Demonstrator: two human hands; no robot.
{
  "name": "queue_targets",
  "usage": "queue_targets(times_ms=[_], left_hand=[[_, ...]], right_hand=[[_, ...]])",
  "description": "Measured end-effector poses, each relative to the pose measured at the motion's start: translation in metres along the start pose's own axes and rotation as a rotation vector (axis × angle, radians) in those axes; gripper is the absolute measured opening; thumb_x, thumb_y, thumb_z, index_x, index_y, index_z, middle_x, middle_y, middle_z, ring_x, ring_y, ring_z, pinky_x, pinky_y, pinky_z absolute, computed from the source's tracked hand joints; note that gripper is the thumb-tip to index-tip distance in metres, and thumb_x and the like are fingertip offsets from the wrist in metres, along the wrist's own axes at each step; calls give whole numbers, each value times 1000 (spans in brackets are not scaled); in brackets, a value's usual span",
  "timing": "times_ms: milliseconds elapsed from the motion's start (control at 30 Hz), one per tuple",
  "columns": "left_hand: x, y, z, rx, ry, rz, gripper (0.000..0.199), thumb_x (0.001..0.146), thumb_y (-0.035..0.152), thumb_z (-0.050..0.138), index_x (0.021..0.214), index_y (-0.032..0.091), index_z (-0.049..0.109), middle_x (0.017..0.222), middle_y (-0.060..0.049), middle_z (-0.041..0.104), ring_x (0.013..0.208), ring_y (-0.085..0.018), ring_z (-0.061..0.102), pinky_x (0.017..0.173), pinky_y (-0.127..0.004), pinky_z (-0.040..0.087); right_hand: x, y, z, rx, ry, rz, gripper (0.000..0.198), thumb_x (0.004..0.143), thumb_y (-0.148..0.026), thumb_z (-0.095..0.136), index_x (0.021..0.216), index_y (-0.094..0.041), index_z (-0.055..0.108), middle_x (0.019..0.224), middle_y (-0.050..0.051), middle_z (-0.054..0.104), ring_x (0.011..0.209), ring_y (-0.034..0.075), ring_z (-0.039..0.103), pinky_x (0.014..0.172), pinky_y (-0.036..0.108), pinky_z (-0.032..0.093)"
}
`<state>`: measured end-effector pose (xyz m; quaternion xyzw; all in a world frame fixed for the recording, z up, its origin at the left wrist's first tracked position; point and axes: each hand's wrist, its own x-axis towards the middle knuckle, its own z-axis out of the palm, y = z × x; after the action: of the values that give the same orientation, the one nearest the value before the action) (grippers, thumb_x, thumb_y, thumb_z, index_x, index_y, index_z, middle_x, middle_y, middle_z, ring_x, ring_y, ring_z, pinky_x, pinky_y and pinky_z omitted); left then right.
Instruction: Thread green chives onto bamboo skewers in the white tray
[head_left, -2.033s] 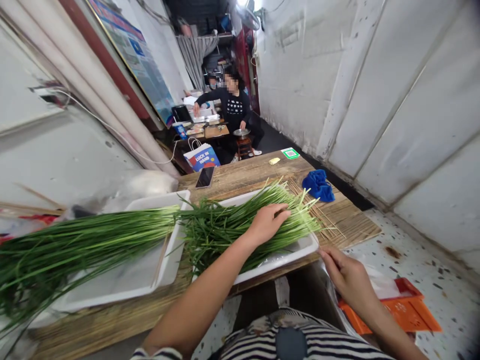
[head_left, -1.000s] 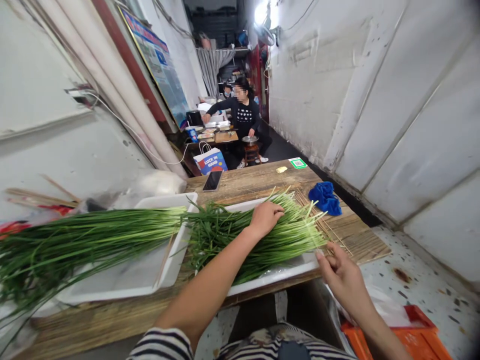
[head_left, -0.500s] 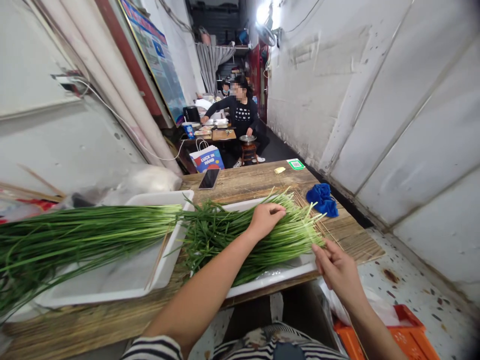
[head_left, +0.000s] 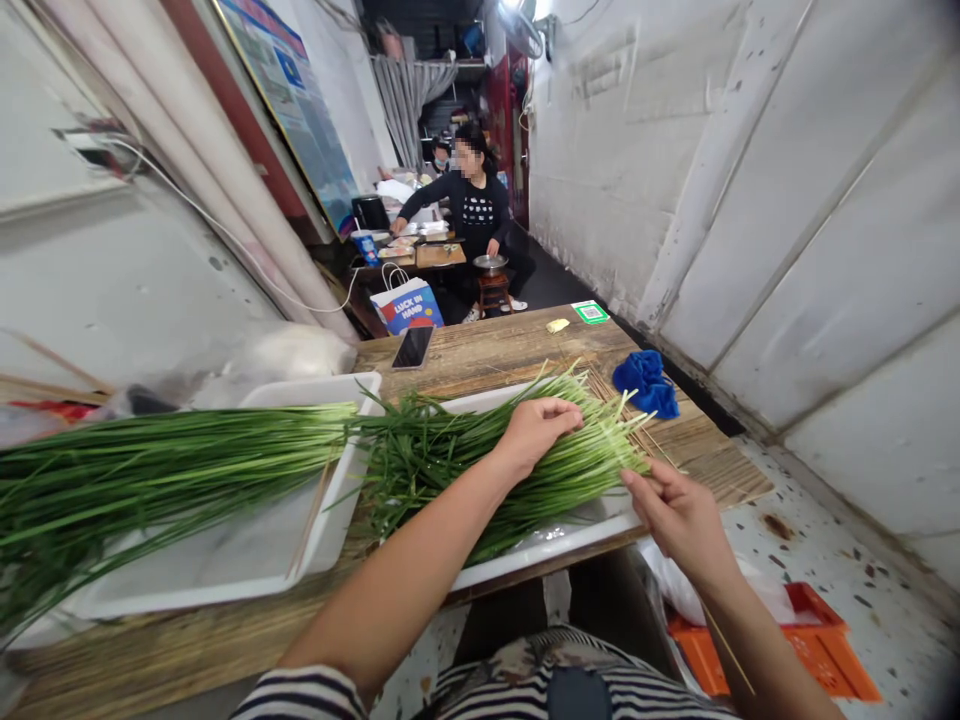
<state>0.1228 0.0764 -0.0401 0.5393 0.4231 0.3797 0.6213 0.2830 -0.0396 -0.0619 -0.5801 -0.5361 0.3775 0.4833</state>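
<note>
A thick layer of garlic chives (head_left: pixel 480 470), leaves to the left and pale stem ends to the right, lies on a white tray (head_left: pixel 517 565). Across the stems, near their pale ends, my left hand (head_left: pixel 541 430) has its fingers closed, thumb and forefinger together on the chives. At the right ends my right hand (head_left: pixel 679 515) is closed in a pinch. A thin bamboo skewer (head_left: pixel 727 648) runs out below its palm; the skewer's front part is hidden. Several more skewers (head_left: pixel 652 437) lie beyond the stem ends.
On the left, a second white tray (head_left: pixel 225 590) bears a long chive bundle (head_left: pixel 225 445). A phone (head_left: pixel 413 347), a blue cloth (head_left: pixel 646 385) and a green QR card (head_left: pixel 590 313) lie on the wooden table (head_left: pixel 487 345). An orange crate (head_left: pixel 817 655) stands below right. Another person (head_left: pixel 476 205) sits beyond.
My left hand has shifted slightly right along the stems. The right hand stays by the stem ends, and more of the skewer shows below it. The view has tilted down a little.
</note>
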Motion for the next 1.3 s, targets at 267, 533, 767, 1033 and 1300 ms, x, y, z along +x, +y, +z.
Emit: queue_targets(times_ms=[267, 533, 767, 1033, 1300], left_hand=[[-2, 3, 4, -22, 7, -16, 17, 67, 23, 67, 78, 10, 69, 67, -1, 65, 62, -9, 51, 71, -24, 41], [0, 0, 6, -34, -8, 4, 16, 67, 24, 67, 75, 11, 70, 69, -2, 66, 66, -11, 54, 75, -26, 42], [1, -4, 6, -34, -19, 25, 18, 67, 28, 67, 72, 11, 69, 74, -3, 67, 69, -11, 54, 76, -25, 41], [0, -3, 7, -11, -37, 14, 21, 67, 30, 68, 75, 11, 69, 71, -2, 66, 66, -11, 53, 73, -25, 40], [0, -3, 7, -11, -39, 35, 22, 67, 31, 67, 73, 11, 68, 71, -2, 65, 64, -10, 50, 70, -23, 39]], right_hand=[[2, 3, -2, -49, 11, 1, 37, 84, -52, 56, 70, -18, 51, 43, -8, 35, 33, 6, 26, 32, 21, 16], [2, 4, -2, -31, 15, -10, 36, 82, -52, 57, 71, -19, 54, 42, -8, 35, 31, 6, 26, 30, 21, 15], [2, 1, -5, -43, -34, -1, 37, 84, -53, 56, 70, -19, 53, 43, -8, 34, 34, 7, 27, 33, 21, 18], [3, 12, -6, -53, -35, -47, 34, 86, -46, 55, 68, -18, 49, 47, -7, 33, 42, 7, 27, 38, 20, 20], [1, 4, -6, -80, -24, -34, 38, 85, -52, 54, 69, -18, 53, 45, -8, 33, 38, 8, 28, 37, 20, 20]])
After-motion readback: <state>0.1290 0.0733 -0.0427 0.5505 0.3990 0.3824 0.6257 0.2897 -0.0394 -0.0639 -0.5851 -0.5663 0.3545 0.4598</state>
